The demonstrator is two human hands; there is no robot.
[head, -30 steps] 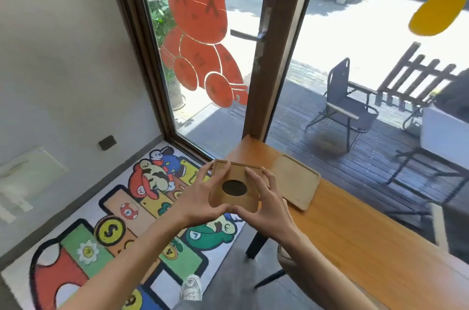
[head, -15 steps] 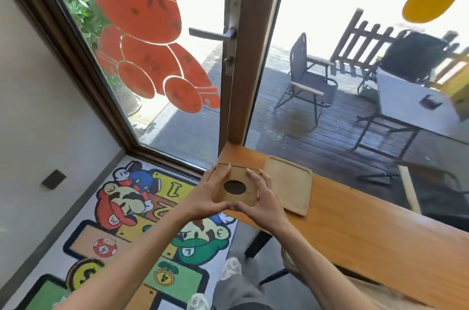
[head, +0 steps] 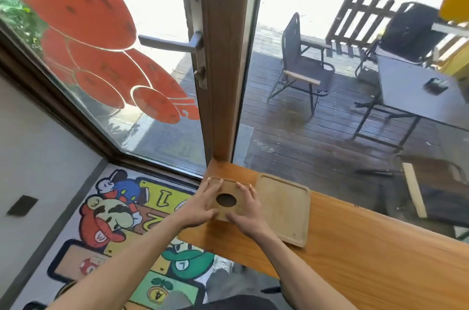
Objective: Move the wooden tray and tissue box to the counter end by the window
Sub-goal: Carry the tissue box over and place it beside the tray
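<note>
A square wooden tissue box (head: pixel 229 191) with a dark round hole in its top is at the counter's left end, close to the window frame. My left hand (head: pixel 203 204) grips its left side and my right hand (head: pixel 247 213) grips its right and near side. Whether the box rests on the counter or hovers just above it is unclear. The flat wooden tray (head: pixel 284 207) lies on the orange-brown counter (head: pixel 368 254) directly right of the box, nearly touching it.
A wooden window post (head: pixel 225 68) with a metal door handle (head: pixel 172 43) rises just behind the counter end. Glass runs along the counter's far edge. Below left is a colourful cartoon floor mat (head: pixel 114 221). Chairs and a table stand outside.
Both hands have carried the tissue box forward and down, from over the floor mat to the counter end beside the tray. The view has moved closer to the window.
</note>
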